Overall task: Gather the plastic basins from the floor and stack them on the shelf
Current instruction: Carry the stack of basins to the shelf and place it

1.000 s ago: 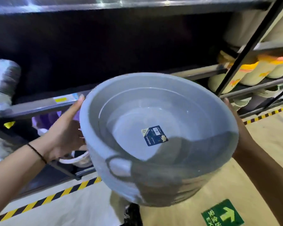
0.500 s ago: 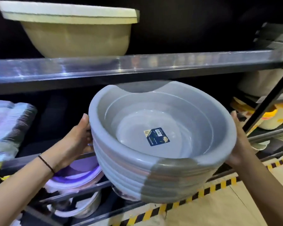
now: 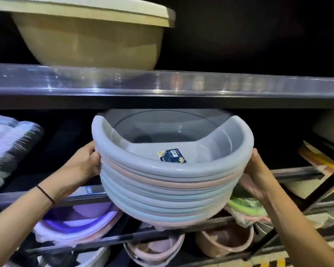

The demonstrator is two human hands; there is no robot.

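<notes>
Both my arms reach forward and up from the lower corners, my left hand (image 3: pixel 84 162), a thin dark band on its wrist, curling its fingers (image 3: pixel 95 156) against one side of the stack of basins (image 3: pixel 168 185) while my right hand (image 3: pixel 255 175) presses open-palmed against the opposite side.

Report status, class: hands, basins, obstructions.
Left hand and right hand grip the nested basin stack at its sides. Stack half under upper shelf edge, far rim close beneath it. Not set down.

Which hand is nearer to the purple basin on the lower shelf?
Left. The left hand grips the stack's side directly above the purple basin; the right hand holds the far side.
</notes>
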